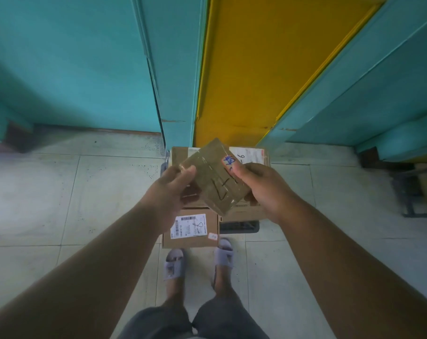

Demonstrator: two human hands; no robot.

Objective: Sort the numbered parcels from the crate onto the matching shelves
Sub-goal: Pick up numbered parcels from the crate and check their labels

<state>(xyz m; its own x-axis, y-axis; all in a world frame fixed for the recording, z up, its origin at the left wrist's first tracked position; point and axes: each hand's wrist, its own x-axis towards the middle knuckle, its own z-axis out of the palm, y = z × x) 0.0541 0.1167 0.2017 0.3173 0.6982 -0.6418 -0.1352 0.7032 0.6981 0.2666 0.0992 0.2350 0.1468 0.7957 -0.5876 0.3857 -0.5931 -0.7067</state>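
A small brown taped parcel (213,176) with black handwriting and a blue-marked sticker is held up in front of me by both hands. My left hand (169,189) grips its left corner, and my right hand (261,185) grips its right edge, thumb on top. Below it, the dark crate (240,226) on the floor holds more cardboard parcels. One near parcel (191,232) carries a white barcode label with a handwritten mark. Another parcel (250,154) at the far side has a white label.
Teal shelf panels (68,59) and a yellow panel (261,67) rise right behind the crate. Another dark crate frame (414,192) stands at the right edge. My feet in grey slippers (174,264) stand on the pale tiled floor just before the crate.
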